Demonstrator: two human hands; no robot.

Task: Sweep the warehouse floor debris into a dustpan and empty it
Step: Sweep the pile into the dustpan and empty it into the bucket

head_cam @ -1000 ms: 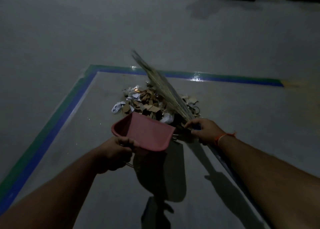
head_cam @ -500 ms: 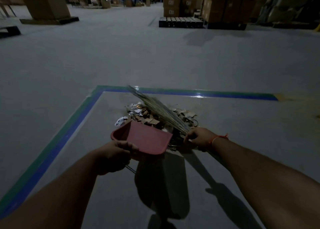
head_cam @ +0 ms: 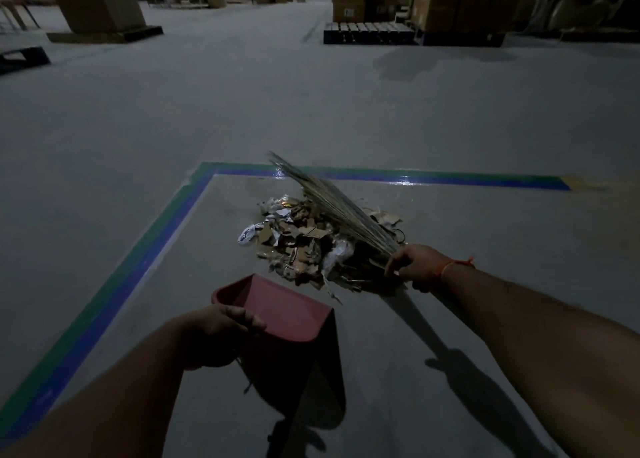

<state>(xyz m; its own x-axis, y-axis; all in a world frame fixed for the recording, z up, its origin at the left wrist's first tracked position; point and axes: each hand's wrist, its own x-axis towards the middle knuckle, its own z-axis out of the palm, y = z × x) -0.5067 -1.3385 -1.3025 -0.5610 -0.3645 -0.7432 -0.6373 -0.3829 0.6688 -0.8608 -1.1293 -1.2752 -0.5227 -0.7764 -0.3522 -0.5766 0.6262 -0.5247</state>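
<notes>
The debris pile (head_cam: 311, 246), torn cardboard scraps mixed with crumpled white paper and bits of plastic, lies on the grey warehouse floor (head_cam: 242, 104) in front of you, inside the corner of the green-and-blue floor tape (head_cam: 114, 284). Your red dustpan (head_cam: 287, 312) is just on the near side of the pile, close to its nearest scraps but not touching them as far as the dim light shows. Its open mouth faces the pile, and no debris can be seen inside it. Your left hand (head_cam: 214, 340) grips the dustpan at its near left edge, fingers curled over the rim. The pan throws a dark shadow on the floor toward you.

Your right hand (head_cam: 415, 263) is closed around the bound neck of the grass broom (head_cam: 332, 205), at the right edge of the pile. The broom's bristles fan up and away to the left, lying across the top right of the pile, with their tips reaching over the far tape line. An orange thread bracelet (head_cam: 450, 267) sits on your right wrist.

Farther off, a wooden pallet (head_cam: 369, 32) lies on the floor beside stacked cardboard boxes (head_cam: 450, 4). Another loaded pallet (head_cam: 104, 35) stands at far left.
</notes>
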